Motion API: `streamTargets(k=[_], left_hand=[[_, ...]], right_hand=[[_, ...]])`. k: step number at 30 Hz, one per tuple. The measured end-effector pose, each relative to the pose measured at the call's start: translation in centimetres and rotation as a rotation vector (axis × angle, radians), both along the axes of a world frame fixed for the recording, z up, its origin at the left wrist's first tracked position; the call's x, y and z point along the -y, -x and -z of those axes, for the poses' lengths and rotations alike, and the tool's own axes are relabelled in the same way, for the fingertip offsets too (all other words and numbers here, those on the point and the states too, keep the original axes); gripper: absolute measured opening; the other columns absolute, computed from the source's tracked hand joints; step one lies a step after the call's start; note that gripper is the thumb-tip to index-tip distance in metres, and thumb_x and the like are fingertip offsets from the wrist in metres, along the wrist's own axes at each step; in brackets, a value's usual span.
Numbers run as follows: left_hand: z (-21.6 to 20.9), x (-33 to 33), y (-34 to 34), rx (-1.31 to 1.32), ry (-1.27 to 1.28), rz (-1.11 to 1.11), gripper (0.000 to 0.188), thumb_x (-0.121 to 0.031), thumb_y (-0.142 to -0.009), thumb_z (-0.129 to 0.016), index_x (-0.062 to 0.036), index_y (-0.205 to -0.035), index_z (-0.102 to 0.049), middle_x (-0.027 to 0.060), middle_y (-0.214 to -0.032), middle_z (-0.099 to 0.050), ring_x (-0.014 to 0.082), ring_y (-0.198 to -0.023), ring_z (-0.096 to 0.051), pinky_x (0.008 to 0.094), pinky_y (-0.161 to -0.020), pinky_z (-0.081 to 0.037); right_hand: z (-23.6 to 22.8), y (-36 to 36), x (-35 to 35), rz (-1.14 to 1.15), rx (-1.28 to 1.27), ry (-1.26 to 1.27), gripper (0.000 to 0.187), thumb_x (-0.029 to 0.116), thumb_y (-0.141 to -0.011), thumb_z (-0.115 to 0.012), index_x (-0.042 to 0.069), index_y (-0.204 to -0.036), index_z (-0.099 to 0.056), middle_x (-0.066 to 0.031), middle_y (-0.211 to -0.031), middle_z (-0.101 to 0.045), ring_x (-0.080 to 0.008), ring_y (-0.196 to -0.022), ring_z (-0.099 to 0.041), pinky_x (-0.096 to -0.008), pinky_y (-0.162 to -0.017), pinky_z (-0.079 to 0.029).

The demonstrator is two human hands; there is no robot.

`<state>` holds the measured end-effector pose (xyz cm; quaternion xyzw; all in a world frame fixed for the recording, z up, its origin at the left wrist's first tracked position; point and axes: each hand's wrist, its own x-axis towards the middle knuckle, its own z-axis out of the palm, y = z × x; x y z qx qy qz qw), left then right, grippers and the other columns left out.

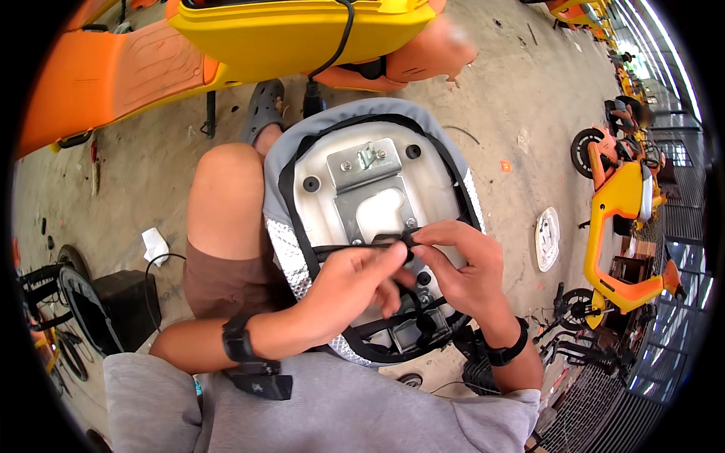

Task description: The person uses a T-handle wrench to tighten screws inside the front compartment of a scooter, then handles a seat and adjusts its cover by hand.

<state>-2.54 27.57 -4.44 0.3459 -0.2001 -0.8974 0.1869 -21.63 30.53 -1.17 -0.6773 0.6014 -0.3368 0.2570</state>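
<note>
An upturned scooter seat [306, 219] lies at my lap, its pale plastic underside facing up. A grey and silver seat cover [281, 177] with a black edge wraps around its rim. A metal bracket [365, 167] is bolted near the far end of the base. Across the middle runs a black strap [325, 248]. My right hand [468, 268] pinches the strap between thumb and forefinger. Close against it, my left hand [351, 279] has its thumb and forefinger closed at the strap, the other fingers curled over the base. The exact grip point is partly hidden by the fingers.
A yellow and orange scooter [302, 45] stands just beyond the seat. Another scooter [604, 249] is at the right, near a white oval seat base [547, 240]. On the left are a black box [124, 302] and white paper [155, 247] on the concrete floor.
</note>
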Motion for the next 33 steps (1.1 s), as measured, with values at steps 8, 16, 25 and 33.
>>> streamTargets(k=[8,16,25,33], left_hand=[[2.8,-1.7,1.3,0.110,0.318,-0.205,0.041,-0.033,-0.102,-0.066,0.0067,-0.095,-0.073,-0.0007,-0.095,-0.068,0.0046,-0.076,-0.053,0.0225,-0.066,-0.045],[3.2,-2.1,0.5,0.147,0.566,-0.213,0.037,-0.025,-0.104,-0.064,0.0100,-0.095,-0.070,0.0016,-0.092,-0.068,0.0032,-0.075,-0.045,0.0247,-0.061,-0.040],[2.9,-2.3,-0.3,0.232,0.567,-0.016,0.034,-0.024,-0.105,-0.061,0.0081,-0.103,-0.071,0.0083,-0.082,-0.072,0.0079,-0.070,-0.053,0.0274,-0.064,-0.045],[2.9,-2.8,0.1,0.232,0.720,-0.132,0.022,-0.012,-0.101,-0.063,0.0080,-0.109,-0.069,0.0179,-0.100,-0.073,0.0156,-0.078,-0.064,0.0311,-0.073,-0.051]], right_hand=[[-1.0,-0.4,-1.1,0.117,0.028,-0.117,0.014,-0.003,-0.085,-0.072,0.002,-0.097,-0.068,-0.0090,-0.090,-0.070,-0.0254,-0.079,-0.066,-0.0353,-0.071,-0.051],[0.0,-0.5,0.6,0.041,-0.381,0.149,0.012,0.007,-0.082,-0.076,0.009,-0.091,-0.068,-0.0019,-0.086,-0.061,-0.0235,-0.087,-0.058,-0.0369,-0.084,-0.039],[-1.2,-1.3,-1.1,0.002,-0.293,0.207,0.018,-0.001,-0.074,-0.080,0.006,-0.087,-0.070,-0.0044,-0.081,-0.068,-0.0223,-0.070,-0.065,-0.0326,-0.063,-0.047],[-1.5,-1.2,-1.1,-0.213,-0.482,0.225,0.022,0.003,-0.068,-0.080,0.005,-0.087,-0.069,-0.0024,-0.080,-0.066,-0.0186,-0.067,-0.062,-0.0325,-0.061,-0.047]])
